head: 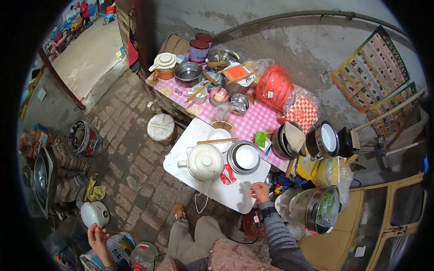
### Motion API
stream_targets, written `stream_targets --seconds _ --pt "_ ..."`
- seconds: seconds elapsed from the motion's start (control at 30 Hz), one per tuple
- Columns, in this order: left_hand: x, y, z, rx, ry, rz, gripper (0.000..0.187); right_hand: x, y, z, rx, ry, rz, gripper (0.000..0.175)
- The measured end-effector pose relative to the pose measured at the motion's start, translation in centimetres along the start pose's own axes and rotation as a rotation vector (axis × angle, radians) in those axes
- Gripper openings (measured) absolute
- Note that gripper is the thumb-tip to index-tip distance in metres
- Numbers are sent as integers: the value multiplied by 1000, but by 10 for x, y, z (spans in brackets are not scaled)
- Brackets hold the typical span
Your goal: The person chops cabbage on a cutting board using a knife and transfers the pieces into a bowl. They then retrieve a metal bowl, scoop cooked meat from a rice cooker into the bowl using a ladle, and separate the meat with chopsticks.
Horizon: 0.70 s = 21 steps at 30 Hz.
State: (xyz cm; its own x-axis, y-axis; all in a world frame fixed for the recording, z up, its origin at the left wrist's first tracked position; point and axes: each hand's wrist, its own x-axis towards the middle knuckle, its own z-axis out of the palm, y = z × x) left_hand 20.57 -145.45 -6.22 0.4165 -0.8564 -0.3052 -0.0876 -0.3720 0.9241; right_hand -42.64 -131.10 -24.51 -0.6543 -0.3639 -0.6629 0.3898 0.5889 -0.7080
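My right hand (260, 192) is over the near right edge of a white board-topped table (234, 195), fingers loosely curled; whether anything small is between them is unclear. My left hand (97, 237) hangs at the lower left with fingers apart, beside a white lidded pot (95, 214). On the white table stand a lidded cream pot (205, 162) with a side handle, a white bowl (219, 135) with wooden chopsticks (218, 141) across it, and a metal basin (232, 159) holding another white bowl (247, 157). A crumpled red wrapper (228, 174) lies between pot and basin.
Behind is a pink checked tablecloth (252, 122) with bowls, pans and red plastic bags (274, 86). A covered bucket (161, 127) stands left of the table. At right, a large pan (322, 210) holds bagged greens. A clear plastic bottle (144, 254) sits near my legs on the left.
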Motion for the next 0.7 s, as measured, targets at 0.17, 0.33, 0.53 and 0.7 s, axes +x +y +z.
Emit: stream_targets --seconds 0.17,0.33,0.53,0.7 --pt "0 12 69 199 -186 13 18 114 11 1 -23 242 -127 27" --pt "-23 8 98 367 -172 -100 23 212 -3 6 -520 447 -395 41" --pt "-31 -2 127 418 -324 -106 30 247 -24 21 -796 533 -437 36" --pt "-45 -13 181 388 -373 -220 27 246 -25 18 -771 508 -536 34"
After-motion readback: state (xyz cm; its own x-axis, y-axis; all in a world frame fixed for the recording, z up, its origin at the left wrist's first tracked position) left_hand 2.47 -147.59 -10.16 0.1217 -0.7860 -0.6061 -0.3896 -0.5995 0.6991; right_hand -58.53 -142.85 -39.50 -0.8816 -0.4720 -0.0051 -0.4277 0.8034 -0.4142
